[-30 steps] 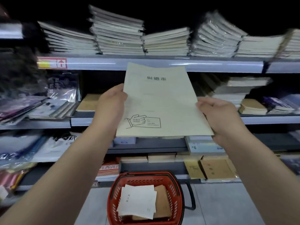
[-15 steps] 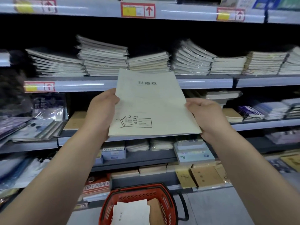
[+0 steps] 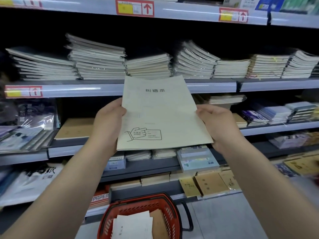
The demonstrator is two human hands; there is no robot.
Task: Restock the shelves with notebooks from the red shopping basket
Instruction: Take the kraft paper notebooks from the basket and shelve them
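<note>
I hold a pale cream notebook (image 3: 162,114) flat in front of the shelves, cover up, with a hand drawing near its lower left. My left hand (image 3: 107,121) grips its left edge and my right hand (image 3: 216,123) grips its right edge. Its far edge lies just below a low stack of similar notebooks (image 3: 148,66) on the shelf (image 3: 69,88) above. The red shopping basket (image 3: 172,216) stands on the floor below, with white and brown notebooks (image 3: 133,225) inside.
Tall stacks of wrapped notebooks (image 3: 96,61) fill the upper shelf left and right. Lower shelves hold brown notebooks (image 3: 74,128), purple books (image 3: 259,116) and note pads (image 3: 198,159). Grey floor (image 3: 233,218) lies right of the basket. Red price tags (image 3: 134,6) mark shelf edges.
The view has tilted upward, showing a higher shelf rail. The notebook and both hands have moved slightly up toward the stacked shelf, and the grip is unchanged.
</note>
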